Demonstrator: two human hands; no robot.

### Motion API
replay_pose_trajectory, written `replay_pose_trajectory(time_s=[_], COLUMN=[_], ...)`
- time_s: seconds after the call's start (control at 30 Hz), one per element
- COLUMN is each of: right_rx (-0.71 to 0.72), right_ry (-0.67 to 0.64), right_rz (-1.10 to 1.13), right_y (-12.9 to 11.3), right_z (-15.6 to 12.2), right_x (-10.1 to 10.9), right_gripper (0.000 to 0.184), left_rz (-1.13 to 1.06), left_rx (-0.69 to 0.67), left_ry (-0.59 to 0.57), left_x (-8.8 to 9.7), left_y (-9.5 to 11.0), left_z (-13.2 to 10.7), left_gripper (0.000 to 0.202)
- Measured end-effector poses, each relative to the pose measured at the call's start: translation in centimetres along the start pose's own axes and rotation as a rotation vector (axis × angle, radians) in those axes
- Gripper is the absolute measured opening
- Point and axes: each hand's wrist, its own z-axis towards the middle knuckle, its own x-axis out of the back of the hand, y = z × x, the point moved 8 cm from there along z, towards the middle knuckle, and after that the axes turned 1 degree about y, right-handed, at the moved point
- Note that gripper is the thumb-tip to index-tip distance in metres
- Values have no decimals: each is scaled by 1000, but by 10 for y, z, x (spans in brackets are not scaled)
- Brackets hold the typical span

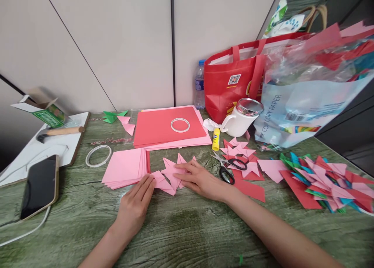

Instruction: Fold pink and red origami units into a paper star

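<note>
My left hand (136, 201) has its fingers pressed together on the left end of a folded pink paper piece (164, 183); the thumb is hidden. My right hand (206, 181) lies with stretched, slightly parted fingers over a pointed pink paper star (169, 167). The folded piece and the star lie side by side on the green table (187, 229). A stack of pink paper squares (124, 164) fans out just beyond my left hand. Black-handled scissors (224, 169) rest to the right of my right hand, partly on pink stars (238, 153) and red paper.
Red and pink sheets (157, 125) lie behind, with a tape roll (180, 119) on top. A glue stick (216, 139) and white mug (242, 118) stand before a red bag (228, 78). Folded paper (327, 178) is heaped right; a phone (40, 187) and hammer (60, 131) are left.
</note>
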Motion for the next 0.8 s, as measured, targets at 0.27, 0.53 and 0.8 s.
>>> replay_pose_trajectory(time_s=[0.27,0.53,0.8], right_rx=[1,-7,3], right_ry=[-4,-14,-4], right_rz=[2,14,26], right_y=[1,3,1], right_z=[0,-1,0], right_x=[0,-3,0], right_gripper=[32,33,32], left_rz=[-93,-157,-46], left_rx=[-34,56,112], left_ry=[54,-73,-207], left_x=[0,-17,-24], left_y=[10,-18,-33], left_z=[2,8,-2], left_gripper=[46,33,40])
